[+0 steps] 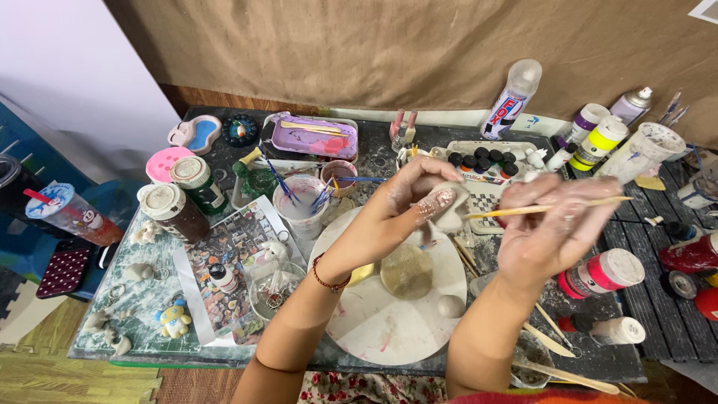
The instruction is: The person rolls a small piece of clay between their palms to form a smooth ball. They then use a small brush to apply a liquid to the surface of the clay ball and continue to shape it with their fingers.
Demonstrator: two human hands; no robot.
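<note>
My left hand (407,198) is raised over the table and pinches a small pale clay piece (451,212) between thumb and fingers. Its fingers are dusted with clay. My right hand (557,224) grips a thin wooden stick (490,212), and the stick's tip touches the clay piece. Below both hands lies a round white work board (381,325) with a flat disc of clay (406,271) and a small grey clay ball (450,305) on it.
A cup of brushes (302,206), a purple tray (314,138), jars (176,211), a black-pot paint set (482,161), bottles (602,273) and a spray can (512,97) crowd the table. Wooden tools (553,340) lie at the front right. A lidded drink (71,213) stands far left.
</note>
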